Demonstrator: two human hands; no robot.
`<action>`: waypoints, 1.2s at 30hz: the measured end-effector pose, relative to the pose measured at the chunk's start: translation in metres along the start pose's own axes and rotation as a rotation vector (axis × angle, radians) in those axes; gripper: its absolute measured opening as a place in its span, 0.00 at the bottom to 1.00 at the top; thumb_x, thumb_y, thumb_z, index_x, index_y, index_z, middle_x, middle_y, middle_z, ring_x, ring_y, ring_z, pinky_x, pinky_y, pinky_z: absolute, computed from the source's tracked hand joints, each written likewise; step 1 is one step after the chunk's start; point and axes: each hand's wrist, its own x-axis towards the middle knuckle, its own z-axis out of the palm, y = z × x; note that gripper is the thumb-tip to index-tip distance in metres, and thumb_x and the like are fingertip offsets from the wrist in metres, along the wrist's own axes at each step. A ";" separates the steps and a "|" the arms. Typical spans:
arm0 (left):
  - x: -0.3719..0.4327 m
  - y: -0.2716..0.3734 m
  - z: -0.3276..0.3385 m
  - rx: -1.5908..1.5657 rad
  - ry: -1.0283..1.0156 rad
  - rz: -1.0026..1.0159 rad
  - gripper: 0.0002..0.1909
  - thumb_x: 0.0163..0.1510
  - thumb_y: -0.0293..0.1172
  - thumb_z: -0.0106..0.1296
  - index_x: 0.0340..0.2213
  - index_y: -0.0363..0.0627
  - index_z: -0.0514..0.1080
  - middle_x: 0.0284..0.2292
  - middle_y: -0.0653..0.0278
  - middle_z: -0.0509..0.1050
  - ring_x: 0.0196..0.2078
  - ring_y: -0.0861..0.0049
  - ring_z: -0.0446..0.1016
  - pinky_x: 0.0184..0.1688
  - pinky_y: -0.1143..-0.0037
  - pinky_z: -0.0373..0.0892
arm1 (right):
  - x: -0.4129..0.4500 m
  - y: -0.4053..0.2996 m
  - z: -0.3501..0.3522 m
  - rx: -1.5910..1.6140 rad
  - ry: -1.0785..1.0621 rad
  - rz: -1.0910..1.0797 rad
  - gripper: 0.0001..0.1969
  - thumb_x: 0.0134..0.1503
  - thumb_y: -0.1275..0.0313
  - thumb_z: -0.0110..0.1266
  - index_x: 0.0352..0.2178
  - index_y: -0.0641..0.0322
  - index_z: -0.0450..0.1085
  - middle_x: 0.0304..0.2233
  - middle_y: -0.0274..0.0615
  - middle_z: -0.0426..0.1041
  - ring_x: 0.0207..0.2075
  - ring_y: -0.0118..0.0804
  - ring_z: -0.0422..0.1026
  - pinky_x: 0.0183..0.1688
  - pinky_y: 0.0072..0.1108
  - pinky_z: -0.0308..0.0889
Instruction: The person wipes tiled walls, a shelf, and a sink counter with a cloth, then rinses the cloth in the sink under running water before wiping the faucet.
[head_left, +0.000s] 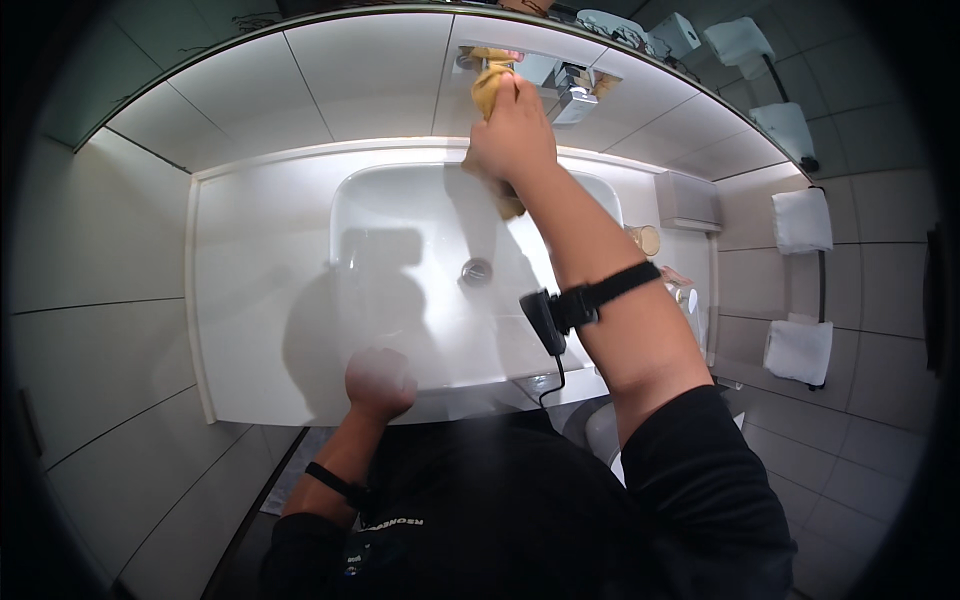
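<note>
My right hand (514, 135) reaches over the back of a white washbasin (375, 300) and grips a yellow cloth (491, 86). Part of the cloth bunches above my fingers, and a darker end hangs below the hand. It is in front of a shiny metal wall plate (536, 67) with a square-edged metal tap handle (576, 105) to the right. Whatever lies under the cloth and palm is hidden. My left hand (380, 382), hazy in the picture, is curled at the basin's front rim, with nothing visible in it. A round drain (476, 272) sits in the basin floor.
On the counter's right side are a grey box (688, 199), an amber glass (645, 240) and small items partly behind my forearm. White towels (802, 221) hang on a right-wall rail. A mirror edge (300, 22) runs above. A black strapped device (551, 319) with a cable juts from my right forearm.
</note>
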 end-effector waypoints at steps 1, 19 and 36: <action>-0.002 -0.002 0.006 -0.002 0.005 -0.002 0.06 0.37 0.32 0.54 0.21 0.47 0.73 0.22 0.64 0.74 0.26 0.65 0.71 0.33 0.66 0.65 | -0.008 -0.001 -0.001 0.048 -0.036 0.084 0.39 0.52 0.65 0.48 0.64 0.70 0.46 0.61 0.58 0.54 0.63 0.54 0.55 0.63 0.34 0.55; -0.008 -0.019 0.041 -0.057 0.281 0.087 0.05 0.31 0.31 0.49 0.14 0.49 0.64 0.16 0.61 0.65 0.17 0.59 0.62 0.21 0.64 0.60 | -0.014 -0.031 -0.055 0.000 -0.319 0.116 0.32 0.58 0.60 0.50 0.53 0.78 0.54 0.46 0.64 0.72 0.48 0.61 0.73 0.52 0.37 0.68; 0.012 0.005 -0.007 -0.008 0.297 0.133 0.08 0.30 0.27 0.48 0.10 0.50 0.58 0.14 0.63 0.59 0.15 0.65 0.57 0.18 0.66 0.53 | 0.042 -0.042 -0.034 0.190 -0.208 0.522 0.34 0.60 0.52 0.48 0.52 0.76 0.55 0.49 0.61 0.72 0.52 0.54 0.72 0.53 0.33 0.67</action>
